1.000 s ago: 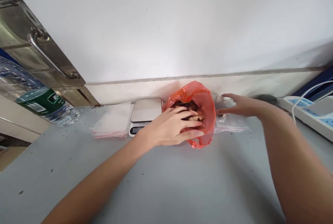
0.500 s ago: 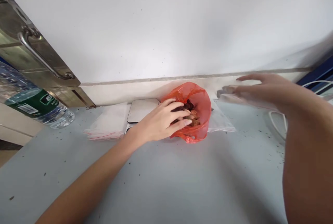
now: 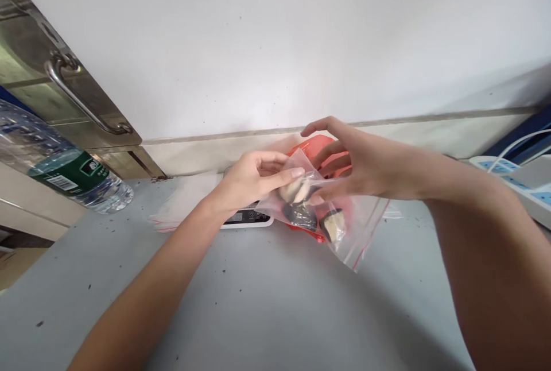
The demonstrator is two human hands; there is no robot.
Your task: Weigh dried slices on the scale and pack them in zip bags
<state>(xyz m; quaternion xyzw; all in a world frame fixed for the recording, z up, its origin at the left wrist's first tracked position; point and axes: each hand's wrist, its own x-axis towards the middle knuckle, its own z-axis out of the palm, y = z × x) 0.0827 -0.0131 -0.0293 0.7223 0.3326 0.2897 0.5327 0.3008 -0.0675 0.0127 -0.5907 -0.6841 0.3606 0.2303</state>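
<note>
A clear zip bag (image 3: 353,239) with several dark and pale pieces inside hangs tilted over the red plastic bag (image 3: 316,144). My left hand (image 3: 258,178) pinches the zip bag's upper left corner between thumb and fingers. At the zip bag's upper right, my right hand (image 3: 353,161) has its fingers spread, and its thumb lies against the plastic. The red bag is mostly hidden behind the zip bag and my right hand. Partly under my left hand, a small digital scale (image 3: 247,217) shows its front panel.
Flat clear zip bags (image 3: 183,201) lie left of the scale, and part of another (image 3: 392,210) lies at right. A water bottle (image 3: 77,173) leans at the left by a metal door handle (image 3: 86,104). A power strip (image 3: 508,176) with cables sits at the right.
My left hand has left the red bag and gripped the zip bag's corner. My right hand has moved left, and the filled zip bag is now in front of the red bag.
</note>
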